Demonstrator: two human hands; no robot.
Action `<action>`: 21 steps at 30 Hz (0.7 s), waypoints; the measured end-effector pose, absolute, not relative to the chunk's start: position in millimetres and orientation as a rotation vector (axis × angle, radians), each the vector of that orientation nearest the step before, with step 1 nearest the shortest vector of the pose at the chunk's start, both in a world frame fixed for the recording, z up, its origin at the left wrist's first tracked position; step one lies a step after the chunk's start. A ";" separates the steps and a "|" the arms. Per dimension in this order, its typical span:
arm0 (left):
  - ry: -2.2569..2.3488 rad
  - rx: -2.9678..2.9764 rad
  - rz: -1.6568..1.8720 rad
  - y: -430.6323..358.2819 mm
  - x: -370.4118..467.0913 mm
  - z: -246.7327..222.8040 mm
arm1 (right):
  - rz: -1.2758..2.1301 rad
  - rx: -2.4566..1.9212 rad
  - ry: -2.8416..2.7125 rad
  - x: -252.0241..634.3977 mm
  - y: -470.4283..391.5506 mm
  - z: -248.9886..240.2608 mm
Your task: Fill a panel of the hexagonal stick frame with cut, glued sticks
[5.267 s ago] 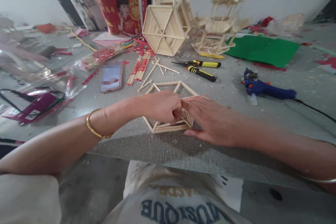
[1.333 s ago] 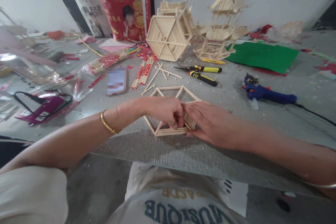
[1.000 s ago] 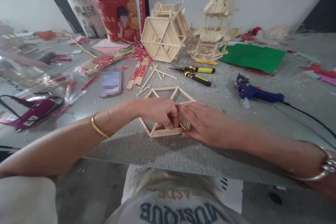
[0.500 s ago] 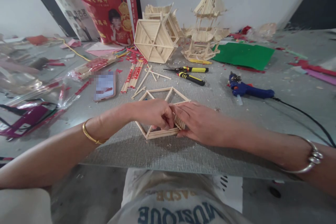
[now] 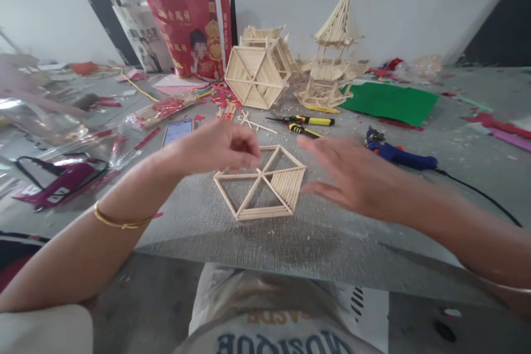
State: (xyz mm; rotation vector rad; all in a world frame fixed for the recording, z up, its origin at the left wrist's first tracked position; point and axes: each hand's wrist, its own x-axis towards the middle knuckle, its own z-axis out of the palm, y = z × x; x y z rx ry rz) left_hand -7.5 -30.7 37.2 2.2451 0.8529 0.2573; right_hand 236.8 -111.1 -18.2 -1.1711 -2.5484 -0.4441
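On the table before me lies a flat hexagonal frame of pale wooden sticks, with spokes meeting at its middle. A row of sticks fills its right-hand section. My left hand hovers over the frame's far left part, fingers curled in towards the thumb; anything between them is hidden. Beside the frame's right edge, my right hand is raised with thumb and fingers spread, holding nothing. Its outline is slightly blurred.
Beyond the frame are loose sticks, yellow-black pliers and a phone. A blue glue gun with a cord lies right. Behind stand a stick hexagon structure, a stick tower, green sheet and red bag.
Both hands have come off the frame: the left moved up and left, the right drew away to the right and opened. The stick-filled section is now uncovered. The view has shifted slightly.
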 end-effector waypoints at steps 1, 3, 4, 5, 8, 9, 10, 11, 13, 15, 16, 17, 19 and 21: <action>0.867 2.192 0.404 -32.8 -11.7 44.1 | -0.476 -1.200 -2.492 242.2 -110.9 -11.6; 0.847 2.062 0.685 -38.6 -19.7 56.3 | -0.522 -1.255 -2.378 250.7 -112.2 -1.2; 0.824 2.001 0.802 -41.6 -22.9 61.1 | -0.532 -1.265 -2.334 253.3 -113.8 2.3; 0.797 1.943 0.899 -44.1 -25.5 64.8 | -0.533 -1.264 -2.302 254.4 -115.7 4.5; 0.751 1.789 1.001 -45.3 -27.4 69.3 | -0.507 -1.234 -2.264 251.2 -119.5 5.0; 0.737 1.740 1.003 -43.1 -26.3 69.0 | -0.502 -1.229 -2.262 249.0 -118.8 3.7; 0.729 1.697 0.998 -39.9 -24.7 68.3 | -0.495 -1.232 -2.267 246.8 -116.6 1.9; 0.714 1.659 1.016 -35.7 -23.0 67.4 | -0.488 -1.237 -2.275 245.0 -112.9 0.0; 0.739 1.616 1.052 -25.5 -20.1 65.7 | -0.479 -1.255 -2.291 242.4 -101.1 -4.2; 0.821 1.610 1.092 -14.8 -18.6 63.5 | -0.471 -1.291 -2.298 240.5 -85.4 -8.6; 0.894 1.641 1.135 -9.6 -18.2 61.3 | -0.470 -1.310 -2.299 239.4 -77.2 -11.2; 0.970 1.702 1.164 -4.6 -17.8 58.0 | -0.470 -1.331 -2.304 237.9 -69.3 -14.1; 1.141 1.913 1.159 5.1 -16.8 47.7 | -0.478 -1.370 -2.306 234.4 -56.3 -21.8; 1.314 2.230 0.961 14.6 -15.9 33.5 | -0.488 -1.389 -2.286 231.3 -48.2 -32.0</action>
